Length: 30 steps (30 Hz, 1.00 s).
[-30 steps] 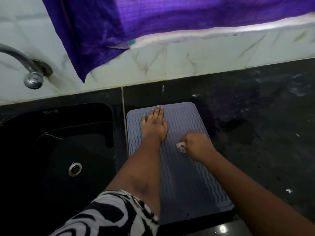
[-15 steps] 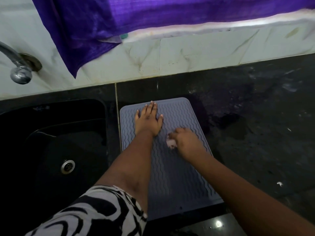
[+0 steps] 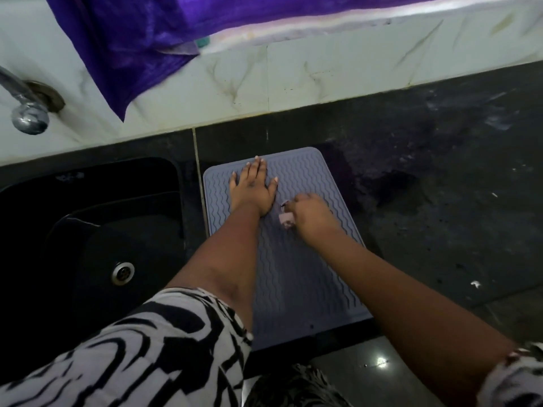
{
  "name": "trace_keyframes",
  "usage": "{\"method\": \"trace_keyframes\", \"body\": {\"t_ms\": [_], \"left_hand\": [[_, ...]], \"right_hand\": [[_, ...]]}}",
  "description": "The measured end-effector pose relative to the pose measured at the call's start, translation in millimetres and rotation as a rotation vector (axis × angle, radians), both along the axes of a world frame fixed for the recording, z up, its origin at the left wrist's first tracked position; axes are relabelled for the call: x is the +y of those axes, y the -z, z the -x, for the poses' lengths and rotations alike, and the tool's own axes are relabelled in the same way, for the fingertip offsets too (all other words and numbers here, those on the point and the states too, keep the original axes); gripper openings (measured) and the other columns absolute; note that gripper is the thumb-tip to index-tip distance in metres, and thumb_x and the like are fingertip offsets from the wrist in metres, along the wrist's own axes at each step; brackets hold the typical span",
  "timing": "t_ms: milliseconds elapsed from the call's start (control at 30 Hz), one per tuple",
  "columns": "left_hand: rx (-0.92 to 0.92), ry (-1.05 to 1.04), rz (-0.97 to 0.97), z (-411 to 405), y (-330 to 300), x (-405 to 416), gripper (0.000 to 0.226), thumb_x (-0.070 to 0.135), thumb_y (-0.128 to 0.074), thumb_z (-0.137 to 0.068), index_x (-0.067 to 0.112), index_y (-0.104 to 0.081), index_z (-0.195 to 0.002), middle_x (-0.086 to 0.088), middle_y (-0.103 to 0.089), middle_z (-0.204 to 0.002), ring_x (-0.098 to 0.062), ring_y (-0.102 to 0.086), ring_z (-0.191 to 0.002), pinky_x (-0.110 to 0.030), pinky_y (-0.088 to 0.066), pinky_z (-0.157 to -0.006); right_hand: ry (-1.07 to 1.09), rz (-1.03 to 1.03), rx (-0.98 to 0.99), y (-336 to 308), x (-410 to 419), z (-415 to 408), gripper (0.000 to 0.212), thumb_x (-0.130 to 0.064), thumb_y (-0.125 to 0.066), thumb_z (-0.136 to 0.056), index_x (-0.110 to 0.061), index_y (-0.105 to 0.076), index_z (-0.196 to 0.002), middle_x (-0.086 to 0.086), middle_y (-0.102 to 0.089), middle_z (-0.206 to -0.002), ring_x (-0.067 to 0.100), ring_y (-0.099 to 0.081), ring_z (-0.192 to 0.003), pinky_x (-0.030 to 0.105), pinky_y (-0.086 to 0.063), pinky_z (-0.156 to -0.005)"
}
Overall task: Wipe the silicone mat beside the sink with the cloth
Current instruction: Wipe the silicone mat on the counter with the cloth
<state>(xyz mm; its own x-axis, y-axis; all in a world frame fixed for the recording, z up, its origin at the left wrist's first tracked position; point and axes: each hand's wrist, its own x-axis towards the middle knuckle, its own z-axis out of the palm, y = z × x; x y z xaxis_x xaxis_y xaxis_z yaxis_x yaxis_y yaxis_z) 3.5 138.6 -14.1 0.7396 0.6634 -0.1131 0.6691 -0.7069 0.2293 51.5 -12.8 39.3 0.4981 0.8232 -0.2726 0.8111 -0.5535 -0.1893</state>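
Silicone mat [image 3: 296,259] lies right of the sink [image 3: 88,230]; I see my left hand [image 3: 252,192] flat on it, right hand [image 3: 311,215] closed on the cloth [image 3: 285,221] mid-mat, wiping seemingly midway.

Mat [image 3: 296,277] right of sink [image 3: 88,230] — cloth [image 3: 285,220] seemingly on it.

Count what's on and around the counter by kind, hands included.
Hands: 2, left hand flat, right hand gripping
Cloth: 1
Mat: 1
Sink: 1
Tap: 1
Purple curtain: 1
Total: 7
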Motion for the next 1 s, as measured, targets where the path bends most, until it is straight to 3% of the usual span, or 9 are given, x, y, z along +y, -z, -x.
{"method": "trace_keyframes", "body": {"t_ms": [200, 300, 400, 467, 533, 600, 700, 900, 1000], "left_hand": [[0.004, 0.012, -0.010, -1, 1, 1, 0.065, 0.055, -0.014, -0.100, 0.023, -0.007, -0.156, 0.003, -0.002, -0.164, -0.016, -0.003, -0.150, -0.045, 0.001, -0.121], [-0.055, 0.008, -0.023, 2, -2, -1, 0.059, 0.051, -0.018, -0.101, 0.023, -0.018, -0.153, 0.000, -0.005, -0.163, -0.019, -0.007, -0.150, -0.049, 0.000, -0.120], [-0.036, 0.114, -0.185, -2, -15, -13, 0.047, 0.036, -0.028, -0.102, 0.020, -0.030, -0.147, -0.008, -0.014, -0.160, -0.026, -0.021, -0.143, -0.046, -0.016, -0.115], [-0.055, 0.136, -0.173, -9, -26, -28, 0.043, 0.027, -0.037, -0.099, 0.016, -0.037, -0.141, -0.012, -0.025, -0.152, -0.030, -0.032, -0.134, -0.042, -0.027, -0.109], [-0.140, 0.042, -0.073, -9, -34, -46, 0.041, 0.026, -0.046, -0.094, 0.013, -0.042, -0.133, -0.015, -0.032, -0.142, -0.032, -0.041, -0.123, -0.043, -0.036, -0.102], [-0.178, -0.007, -0.003, 3, -32, -61, 0.042, 0.031, -0.049, -0.094, 0.014, -0.044, -0.132, -0.014, -0.035, -0.138, -0.030, -0.043, -0.120, -0.043, -0.037, -0.100], [-0.027, 0.086, 0.028, 27, -16, -74, 0.054, 0.044, -0.042, -0.097, 0.023, -0.033, -0.146, -0.006, -0.029, -0.149, -0.028, -0.032, -0.132, -0.044, -0.030, -0.107], [0.056, 0.087, 0.010, 31, -13, -81, 0.058, 0.048, -0.030, -0.101, 0.024, -0.018, -0.153, -0.001, -0.017, -0.158, -0.025, -0.021, -0.141, -0.044, -0.024, -0.112], [0.075, 0.078, 0.023, 33, -14, -83, 0.059, 0.048, -0.027, -0.102, 0.024, -0.015, -0.154, -0.001, -0.015, -0.159, -0.024, -0.020, -0.142, -0.044, -0.024, -0.112]], "right_hand": [[-0.119, -0.051, -0.016, 4, -102, 52, 0.046, -0.030, -0.060, -0.084, -0.019, -0.059, -0.128, 0.006, -0.058, -0.130, 0.030, -0.047, -0.126, 0.040, -0.039, -0.107], [-0.137, 0.046, 0.041, -2, -135, 76, 0.048, -0.041, -0.054, -0.080, -0.021, -0.062, -0.123, 0.003, -0.065, -0.120, 0.029, -0.055, -0.116, 0.042, -0.048, -0.099], [-0.016, 0.024, 0.211, -25, -111, 54, 0.022, -0.033, -0.060, -0.087, -0.019, -0.070, -0.100, 0.004, -0.066, -0.100, 0.021, -0.060, -0.095, 0.034, -0.050, -0.085], [0.048, -0.115, 0.230, -31, -83, 31, 0.011, -0.021, -0.065, -0.085, -0.015, -0.072, -0.091, 0.008, -0.066, -0.091, 0.024, -0.062, -0.084, 0.034, -0.051, -0.075], [-0.001, -0.159, 0.184, -21, -62, 16, 0.014, -0.014, -0.064, -0.085, -0.011, -0.074, -0.094, 0.011, -0.066, -0.094, 0.028, -0.063, -0.089, 0.033, -0.047, -0.073], [-0.068, -0.082, 0.109, -10, -55, 15, 0.023, -0.011, -0.058, -0.088, -0.012, -0.071, -0.107, 0.011, -0.063, -0.109, 0.029, -0.058, -0.103, 0.033, -0.045, -0.082], [-0.100, -0.092, 0.029, 0, -72, 31, 0.035, -0.015, -0.054, -0.091, -0.017, -0.060, -0.126, 0.008, -0.057, -0.125, 0.029, -0.046, -0.118, 0.035, -0.041, -0.095], [-0.149, -0.015, -0.007, -1, -129, 75, 0.044, -0.029, -0.062, -0.086, -0.022, -0.056, -0.129, 0.002, -0.052, -0.134, 0.024, -0.043, -0.127, 0.034, -0.034, -0.107], [-0.188, -0.065, 0.006, 1, -167, 92, 0.044, -0.032, -0.083, -0.061, -0.027, -0.072, -0.103, -0.002, -0.070, -0.104, 0.023, -0.065, -0.101, 0.029, -0.052, -0.088]]}}
